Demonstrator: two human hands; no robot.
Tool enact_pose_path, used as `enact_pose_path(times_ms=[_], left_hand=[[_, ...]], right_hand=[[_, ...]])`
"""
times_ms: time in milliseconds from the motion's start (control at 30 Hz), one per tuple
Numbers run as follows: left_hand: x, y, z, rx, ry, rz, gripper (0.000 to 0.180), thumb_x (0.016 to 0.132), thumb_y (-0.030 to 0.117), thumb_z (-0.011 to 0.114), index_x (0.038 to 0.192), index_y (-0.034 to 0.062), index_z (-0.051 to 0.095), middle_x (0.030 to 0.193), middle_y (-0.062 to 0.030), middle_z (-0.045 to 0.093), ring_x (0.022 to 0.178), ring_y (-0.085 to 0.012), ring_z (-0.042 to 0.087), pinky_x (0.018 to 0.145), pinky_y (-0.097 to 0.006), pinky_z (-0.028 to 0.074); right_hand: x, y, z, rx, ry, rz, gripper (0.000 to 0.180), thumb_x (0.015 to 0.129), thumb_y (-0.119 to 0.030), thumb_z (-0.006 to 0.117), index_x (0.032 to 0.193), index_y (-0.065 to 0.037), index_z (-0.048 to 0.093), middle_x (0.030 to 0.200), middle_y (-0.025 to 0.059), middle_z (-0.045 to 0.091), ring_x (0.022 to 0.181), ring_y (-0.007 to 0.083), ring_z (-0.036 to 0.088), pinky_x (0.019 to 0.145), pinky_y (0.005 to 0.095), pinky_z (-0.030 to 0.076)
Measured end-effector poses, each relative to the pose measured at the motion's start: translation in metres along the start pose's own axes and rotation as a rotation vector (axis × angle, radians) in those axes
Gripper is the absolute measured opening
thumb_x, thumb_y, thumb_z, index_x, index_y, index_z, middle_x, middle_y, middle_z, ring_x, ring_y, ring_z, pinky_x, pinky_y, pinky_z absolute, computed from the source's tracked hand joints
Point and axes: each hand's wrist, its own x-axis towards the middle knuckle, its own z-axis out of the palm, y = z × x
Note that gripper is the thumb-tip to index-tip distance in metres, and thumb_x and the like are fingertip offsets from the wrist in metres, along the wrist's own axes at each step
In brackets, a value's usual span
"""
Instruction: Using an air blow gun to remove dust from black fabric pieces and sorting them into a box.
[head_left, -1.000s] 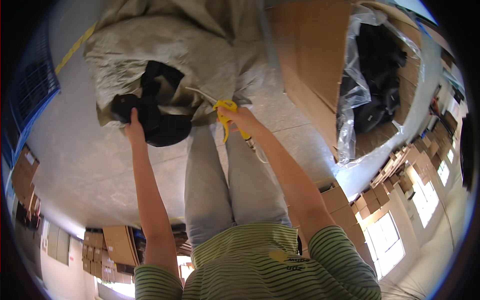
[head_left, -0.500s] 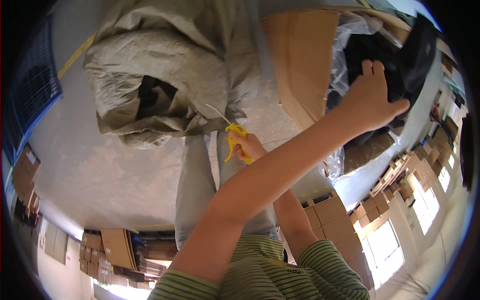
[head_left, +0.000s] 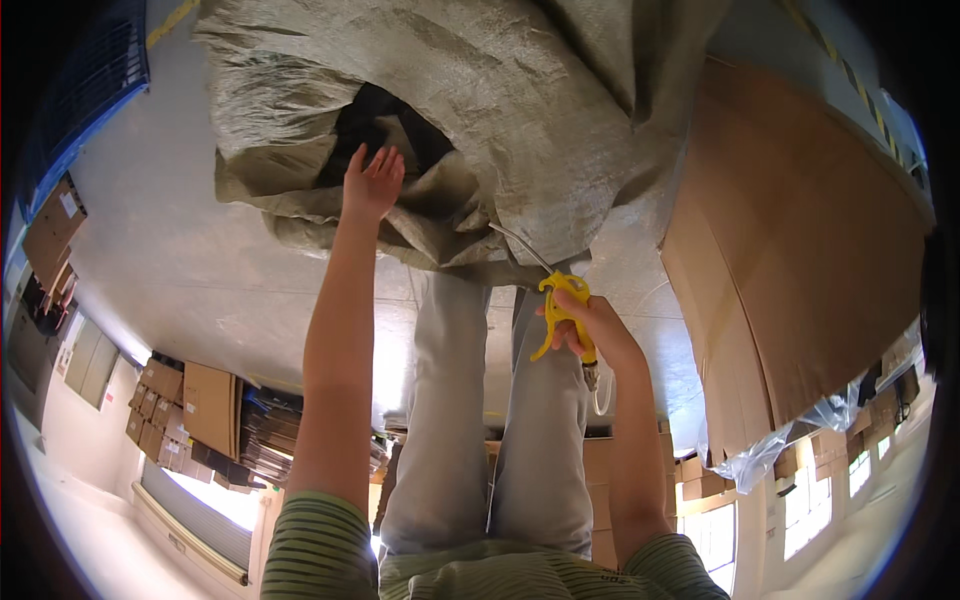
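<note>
My right hand is wrapped around a yellow air blow gun with a long thin metal nozzle. The nozzle points up and left toward a large grey-beige woven sack. A dark opening gapes in the sack's crumpled folds, and black contents, whose kind I cannot make out, show inside. At the lower rim of this opening is my left hand, open, its fingers stretched toward the black contents and nothing held.
To the right stands a big brown cardboard box with clear plastic sheeting hanging from its edge. A blue mesh cage is at the far left. Stacked cartons line the background behind my legs.
My left hand has swung from above the cardboard box at the right, across to the sack's opening. The view has turned, and my right hand still grips the air blow gun.
</note>
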Motion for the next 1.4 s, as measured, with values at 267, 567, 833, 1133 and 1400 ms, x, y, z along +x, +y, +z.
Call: enact_pose_path(times_ms=[267, 567, 833, 1133, 1400], left_hand=[[0.160, 0.001, 0.048, 0.098, -0.087, 0.219, 0.070, 0.075, 0.054, 0.060, 0.126, 0.0090, 0.043, 0.117, -0.0082, 0.054, 0.112, -0.0256, 0.048, 0.093, -0.039, 0.040], [0.177, 0.042, 0.049, 0.103, -0.046, 0.301, 0.031, 0.086, 0.037, 0.048, 0.101, 0.0117, 0.060, 0.095, -0.0056, 0.063, 0.084, -0.0242, 0.060, 0.077, -0.040, 0.051], [0.054, 0.022, 0.028, -0.018, 0.012, 0.445, 0.049, 0.072, 0.003, 0.069, 0.116, 0.0052, 0.050, 0.113, -0.0080, 0.056, 0.104, -0.0243, 0.055, 0.083, -0.038, 0.050], [-0.128, -0.003, -0.005, 0.111, -0.154, 0.371, 0.062, 0.072, 0.000, 0.067, 0.127, 0.0077, 0.039, 0.120, -0.0072, 0.051, 0.112, -0.0223, 0.048, 0.095, -0.033, 0.039], [-0.159, 0.016, -0.001, 0.211, 0.063, 0.623, 0.058, 0.082, 0.034, 0.064, 0.124, 0.0001, 0.041, 0.116, -0.0109, 0.053, 0.104, -0.0227, 0.054, 0.087, -0.035, 0.047]], right_hand=[[0.044, -0.044, -0.033, -0.021, 0.029, 0.018, 0.048, 0.091, -0.041, 0.044, 0.093, 0.005, 0.056, 0.058, 0.0109, 0.058, 0.033, 0.0081, 0.042, 0.038, 0.0185, 0.033], [0.050, -0.060, -0.041, -0.004, -0.058, -0.022, 0.044, 0.092, -0.039, 0.045, 0.101, 0.003, 0.053, 0.082, 0.0101, 0.062, 0.047, 0.0075, 0.052, 0.041, 0.0172, 0.034], [0.024, -0.047, 0.022, -0.037, 0.013, -0.224, 0.040, 0.088, -0.035, 0.052, 0.106, 0.001, 0.050, 0.090, 0.0129, 0.062, 0.080, 0.0229, 0.060, 0.079, 0.0340, 0.047], [-0.011, -0.068, 0.099, -0.333, 0.160, -0.125, 0.035, 0.085, -0.037, 0.058, 0.087, -0.002, 0.057, 0.056, -0.0002, 0.048, 0.046, 0.0074, 0.045, 0.044, 0.0225, 0.036], [-0.041, -0.083, 0.092, -0.443, 0.144, -0.166, 0.036, 0.082, -0.040, 0.060, 0.086, -0.003, 0.058, 0.056, 0.0003, 0.048, 0.043, 0.0084, 0.046, 0.041, 0.0237, 0.037]])
